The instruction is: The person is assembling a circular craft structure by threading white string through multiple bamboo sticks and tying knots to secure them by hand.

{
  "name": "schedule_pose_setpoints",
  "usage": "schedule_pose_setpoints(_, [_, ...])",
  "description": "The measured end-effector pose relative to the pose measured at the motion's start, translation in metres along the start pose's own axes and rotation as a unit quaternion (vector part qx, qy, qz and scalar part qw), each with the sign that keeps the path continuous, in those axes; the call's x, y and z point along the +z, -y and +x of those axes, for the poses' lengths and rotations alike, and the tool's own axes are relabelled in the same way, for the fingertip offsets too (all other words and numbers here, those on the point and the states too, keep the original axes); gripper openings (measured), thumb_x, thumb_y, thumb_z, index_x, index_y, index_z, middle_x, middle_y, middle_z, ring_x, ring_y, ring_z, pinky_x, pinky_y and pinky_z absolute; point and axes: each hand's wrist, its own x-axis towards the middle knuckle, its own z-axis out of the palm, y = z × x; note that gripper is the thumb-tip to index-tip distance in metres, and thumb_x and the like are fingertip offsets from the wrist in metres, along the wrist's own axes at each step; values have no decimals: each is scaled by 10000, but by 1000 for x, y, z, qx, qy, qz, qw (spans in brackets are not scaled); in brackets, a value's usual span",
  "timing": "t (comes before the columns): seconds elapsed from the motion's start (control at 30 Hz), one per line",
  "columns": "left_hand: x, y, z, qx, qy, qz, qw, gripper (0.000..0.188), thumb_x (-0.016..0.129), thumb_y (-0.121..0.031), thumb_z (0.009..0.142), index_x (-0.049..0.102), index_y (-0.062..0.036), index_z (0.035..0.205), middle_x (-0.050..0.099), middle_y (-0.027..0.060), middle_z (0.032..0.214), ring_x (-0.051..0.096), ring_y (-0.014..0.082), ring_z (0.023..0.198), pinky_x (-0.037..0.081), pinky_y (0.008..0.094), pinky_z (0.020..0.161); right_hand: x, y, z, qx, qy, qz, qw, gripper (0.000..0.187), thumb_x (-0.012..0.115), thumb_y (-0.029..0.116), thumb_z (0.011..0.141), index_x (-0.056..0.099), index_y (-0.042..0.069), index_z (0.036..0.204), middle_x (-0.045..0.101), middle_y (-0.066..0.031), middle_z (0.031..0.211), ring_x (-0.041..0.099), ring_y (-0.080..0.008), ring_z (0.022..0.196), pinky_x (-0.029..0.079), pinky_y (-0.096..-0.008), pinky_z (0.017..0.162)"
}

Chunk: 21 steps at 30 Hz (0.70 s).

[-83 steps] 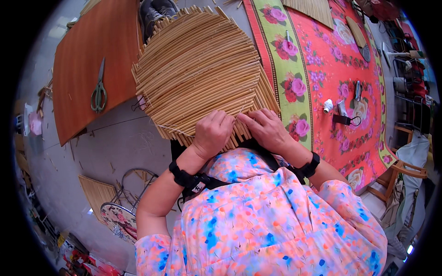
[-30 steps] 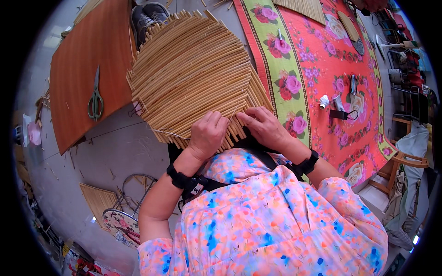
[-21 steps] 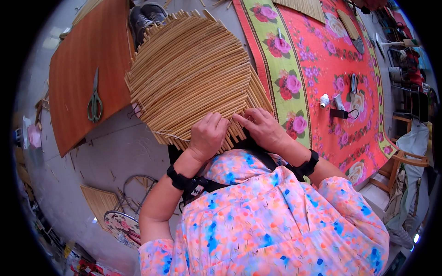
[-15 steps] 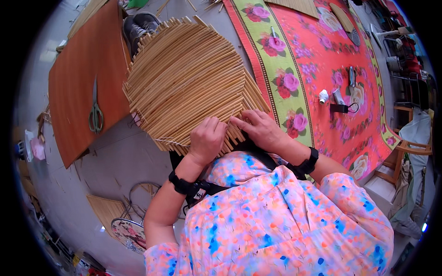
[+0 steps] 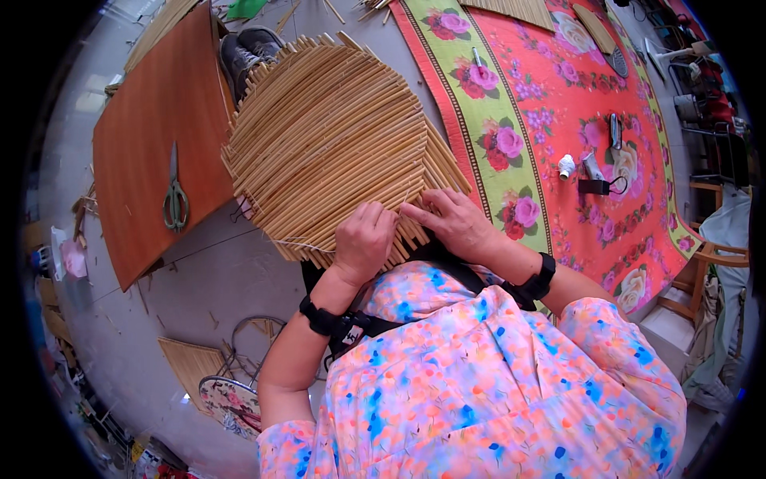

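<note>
Two sets of fingers, left hand and right hand, curl almost closed at the near edge of the stick panel; what they pinch, we can't tell. We spot a pale label by the left wristband, too small to read. Straw-coloured, roughly round, the panel lies before the floral shirt, most sticks running lower left to upper right, right-edge ones slanting down rightward.

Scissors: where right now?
Head view, left side: the scissors lie on the brown board, left of the round stick panel.
</note>
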Motion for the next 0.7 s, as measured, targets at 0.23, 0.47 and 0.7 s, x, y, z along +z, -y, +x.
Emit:
schedule_pose_setpoints(0.23, [-1,-1,0,-2,2,1,1000,103,711,-88,801,609,-88,812,527,66,772,580,265,738,482,378,606,1,-2,-1,-3,1,-2,1000,547,620,86,828,577,191,1362,532,-97,1066,569,-283,963,480,-400,835])
schedule_pose_setpoints(0.47, [-1,-1,1,7,-8,6,1000,145,659,-125,865,557,-75,774,520,74,763,584,251,733,496,358,594,-1,0,-1,2,5,3,1000,554,608,74,820,579,190,1360,537,-98,1079,569,-285,980,480,-399,846])
schedule_pose_setpoints(0.7, [-1,-2,1,8,-13,7,1000,144,650,-129,872,558,-76,774,528,80,770,587,263,740,498,367,605,-3,1,1,-1,10,-3,1000,535,599,68,821,578,172,1345,544,-98,1064,573,-285,970,481,-393,829])
